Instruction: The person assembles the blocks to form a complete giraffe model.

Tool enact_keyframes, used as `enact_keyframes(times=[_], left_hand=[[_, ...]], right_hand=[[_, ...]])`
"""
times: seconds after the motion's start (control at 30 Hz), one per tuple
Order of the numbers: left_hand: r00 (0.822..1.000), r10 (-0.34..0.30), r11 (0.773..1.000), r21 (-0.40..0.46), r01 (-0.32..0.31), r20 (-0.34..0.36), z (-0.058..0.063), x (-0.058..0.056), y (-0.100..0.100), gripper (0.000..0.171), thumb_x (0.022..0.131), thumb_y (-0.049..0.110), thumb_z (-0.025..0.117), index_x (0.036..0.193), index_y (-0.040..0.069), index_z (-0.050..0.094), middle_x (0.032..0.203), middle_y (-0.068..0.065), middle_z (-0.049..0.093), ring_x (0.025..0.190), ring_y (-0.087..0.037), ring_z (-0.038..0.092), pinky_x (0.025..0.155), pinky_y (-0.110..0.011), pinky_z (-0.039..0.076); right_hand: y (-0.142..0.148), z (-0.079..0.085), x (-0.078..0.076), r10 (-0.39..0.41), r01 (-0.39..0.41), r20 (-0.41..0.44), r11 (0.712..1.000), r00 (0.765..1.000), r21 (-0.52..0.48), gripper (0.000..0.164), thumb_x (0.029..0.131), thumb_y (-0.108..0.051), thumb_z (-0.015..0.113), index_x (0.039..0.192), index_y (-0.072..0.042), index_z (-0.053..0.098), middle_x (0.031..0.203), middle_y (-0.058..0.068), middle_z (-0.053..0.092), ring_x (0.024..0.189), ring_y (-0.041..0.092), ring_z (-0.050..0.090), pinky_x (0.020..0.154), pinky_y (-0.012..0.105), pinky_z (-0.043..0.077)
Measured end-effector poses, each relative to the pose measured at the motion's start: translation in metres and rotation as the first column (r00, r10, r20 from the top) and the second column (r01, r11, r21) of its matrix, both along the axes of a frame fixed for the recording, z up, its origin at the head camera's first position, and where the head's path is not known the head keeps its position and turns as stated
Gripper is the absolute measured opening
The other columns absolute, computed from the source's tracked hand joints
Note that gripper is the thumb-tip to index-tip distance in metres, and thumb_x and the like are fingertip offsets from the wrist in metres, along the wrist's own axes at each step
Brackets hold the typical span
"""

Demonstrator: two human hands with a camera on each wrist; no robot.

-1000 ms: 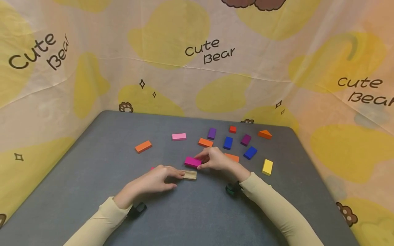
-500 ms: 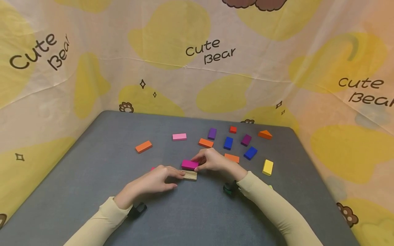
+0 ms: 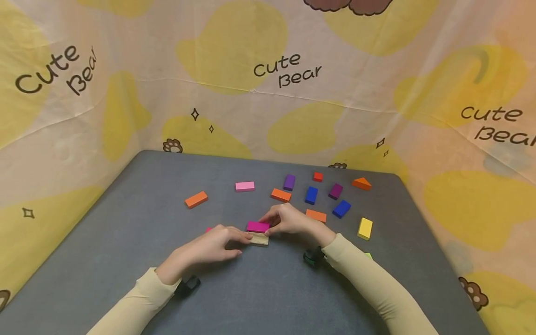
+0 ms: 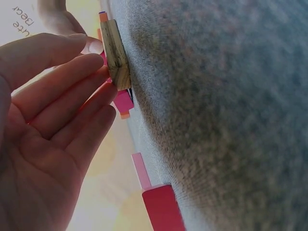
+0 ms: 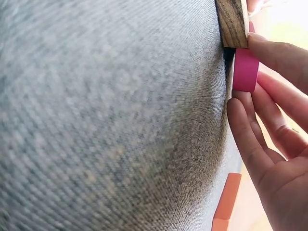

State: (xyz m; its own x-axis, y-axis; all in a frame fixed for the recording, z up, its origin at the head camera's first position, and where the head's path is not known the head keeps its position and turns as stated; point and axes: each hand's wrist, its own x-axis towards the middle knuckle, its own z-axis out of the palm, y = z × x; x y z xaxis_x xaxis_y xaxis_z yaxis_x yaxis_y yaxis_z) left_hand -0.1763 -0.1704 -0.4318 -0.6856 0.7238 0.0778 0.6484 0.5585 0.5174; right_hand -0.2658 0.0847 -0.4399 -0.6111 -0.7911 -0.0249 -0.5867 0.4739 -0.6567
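A pale wooden block (image 3: pixel 259 239) lies flat mid-table, its grain plain in the left wrist view. Straight fingertips of my left hand (image 3: pixel 213 244) touch its left end. Just behind it lies a magenta block (image 3: pixel 257 227), long side alongside the wooden one; whether they touch I cannot tell. My right hand (image 3: pixel 291 219) pinches the magenta block's right end between thumb and fingers. In the right wrist view, the thumb's tip is close to the wooden block's corner (image 5: pixel 234 24). Near the left hand sits a red block (image 4: pixel 163 207), mostly hidden by that hand in the head view.
Behind the hands lie a pink block (image 3: pixel 244 186), orange blocks (image 3: pixel 196 199), a purple block (image 3: pixel 289 182), a red cube (image 3: pixel 318 177) and blue blocks (image 3: pixel 341 209). Farther right are an orange triangle (image 3: pixel 361 184) and a yellow block (image 3: pixel 365 229). A green piece (image 3: pixel 368 255) is partly covered by the right sleeve.
My right hand has brought the magenta block left and nearer, turning it parallel to the wooden block and close behind it. The left hand has stayed in place.
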Motion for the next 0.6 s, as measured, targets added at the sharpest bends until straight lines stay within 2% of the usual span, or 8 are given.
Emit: enact_keyframes(times=[0.6], left_hand=[[1.0,0.004,1.0,0.0,-0.004,-0.001,-0.0009,-0.0008,0.0011,0.031,0.085,0.016,0.069,0.116,0.01,0.069,0.124,0.002,0.064,0.118,-0.015,0.058,0.097,-0.039,0.047]], right_hand=[[0.0007,-0.0012,-0.0016,-0.002,0.001,0.031,1.0,1.0,0.027,0.036,0.079,-0.023,0.077,0.113,-0.013,0.07,0.103,0.0,0.066,0.09,0.006,0.063,0.079,0.018,0.052]])
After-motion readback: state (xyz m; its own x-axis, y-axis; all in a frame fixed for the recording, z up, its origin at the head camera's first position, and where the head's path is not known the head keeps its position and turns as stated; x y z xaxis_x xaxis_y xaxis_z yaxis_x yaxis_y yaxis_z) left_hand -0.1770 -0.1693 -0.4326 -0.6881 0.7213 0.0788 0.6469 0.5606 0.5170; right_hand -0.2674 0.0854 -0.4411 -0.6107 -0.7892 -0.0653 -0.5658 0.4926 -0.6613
